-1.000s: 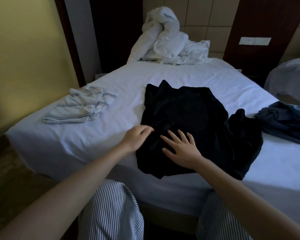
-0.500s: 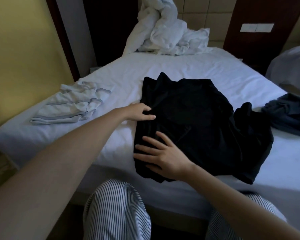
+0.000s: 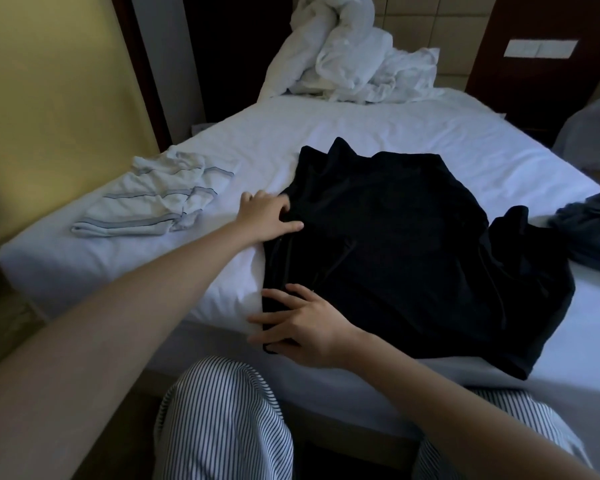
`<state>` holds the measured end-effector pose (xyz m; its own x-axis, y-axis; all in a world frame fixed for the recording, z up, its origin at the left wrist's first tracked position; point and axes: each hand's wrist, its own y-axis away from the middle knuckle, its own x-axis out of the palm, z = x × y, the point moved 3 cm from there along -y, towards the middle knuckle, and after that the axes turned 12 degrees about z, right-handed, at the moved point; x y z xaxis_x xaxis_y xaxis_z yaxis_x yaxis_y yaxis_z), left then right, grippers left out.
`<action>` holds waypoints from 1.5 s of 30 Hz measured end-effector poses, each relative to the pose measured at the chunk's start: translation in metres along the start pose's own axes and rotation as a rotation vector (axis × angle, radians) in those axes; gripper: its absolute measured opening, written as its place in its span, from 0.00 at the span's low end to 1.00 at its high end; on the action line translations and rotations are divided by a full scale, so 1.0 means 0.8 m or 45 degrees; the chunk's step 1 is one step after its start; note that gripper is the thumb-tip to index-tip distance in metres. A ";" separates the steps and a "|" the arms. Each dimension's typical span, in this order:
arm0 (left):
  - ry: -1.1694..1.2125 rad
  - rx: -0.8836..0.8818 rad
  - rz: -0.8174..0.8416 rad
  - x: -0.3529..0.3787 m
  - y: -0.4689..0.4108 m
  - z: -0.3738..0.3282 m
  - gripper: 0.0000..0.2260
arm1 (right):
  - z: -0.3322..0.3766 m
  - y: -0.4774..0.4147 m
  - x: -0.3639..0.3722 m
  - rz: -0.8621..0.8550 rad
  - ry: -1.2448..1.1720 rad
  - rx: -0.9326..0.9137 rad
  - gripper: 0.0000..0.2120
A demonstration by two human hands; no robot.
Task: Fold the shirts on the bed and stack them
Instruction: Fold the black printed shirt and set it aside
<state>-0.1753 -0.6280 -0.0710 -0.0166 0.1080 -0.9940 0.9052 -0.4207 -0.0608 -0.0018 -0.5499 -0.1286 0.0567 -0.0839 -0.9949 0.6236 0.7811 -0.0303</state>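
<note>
- Black shirt (image 3: 413, 244) lies spread on the bed (image 3: 361, 126), filling the middle of your view and running out toward 4 o'clock. Its collar end points to 12 o'clock, and its lower hem hangs slightly over the near edge of the mattress.
- Your left hand (image 3: 267, 216) is at the shirt's left edge, at about 9 o'clock of the garment. Its fingers are curled into the cloth and the thumb is laid on top, so it is grasping that edge.
- Your right hand (image 3: 309, 327) rests on the shirt's near left corner, at about 7 o'clock of the garment. Its fingers are straight and spread and point toward 9 o'clock. The hand is released and lies flat on the fabric rather than closing on it.
- White striped shirt (image 3: 153, 202) lies crumpled at 10 o'clock, near the bed's left edge and well apart from the black shirt.
- Blue garment (image 3: 593, 230) lies in a heap at 3 o'clock, just beside the black shirt's right sleeve. It is partly cut off by the frame.
- White duvet (image 3: 347, 53) is bunched up at 12 o'clock, at the head of the bed.
- Striped trousers (image 3: 222, 417) cover your knees at 6 o'clock, against the near side of the bed.
</note>
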 end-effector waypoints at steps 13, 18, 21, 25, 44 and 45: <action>0.111 -0.020 0.662 0.041 0.050 -0.124 0.26 | -0.122 0.205 -0.068 -0.392 -0.115 1.180 0.18; 0.085 0.176 0.591 0.056 0.051 -0.229 0.25 | -0.128 0.243 -0.033 -0.284 -0.054 1.315 0.20; 0.159 0.305 0.477 0.052 0.042 -0.280 0.24 | -0.123 0.254 -0.038 -0.685 -0.126 1.312 0.22; 0.482 0.629 0.271 0.032 0.025 -0.327 0.13 | -0.127 0.288 -0.040 -1.007 -0.012 1.421 0.21; 1.074 0.543 0.522 0.014 -0.097 -0.455 0.10 | -0.186 0.407 -0.064 -1.728 -0.982 1.675 0.09; 1.123 0.559 0.619 0.011 -0.094 -0.461 0.08 | -0.182 0.407 -0.064 -1.740 -1.005 1.630 0.09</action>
<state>-0.0867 -0.2636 -0.0420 0.7689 0.3764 -0.5168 0.5000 -0.8578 0.1191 0.0852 -0.2012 -0.1018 -0.7948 -0.5939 -0.1245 0.6068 -0.7807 -0.1494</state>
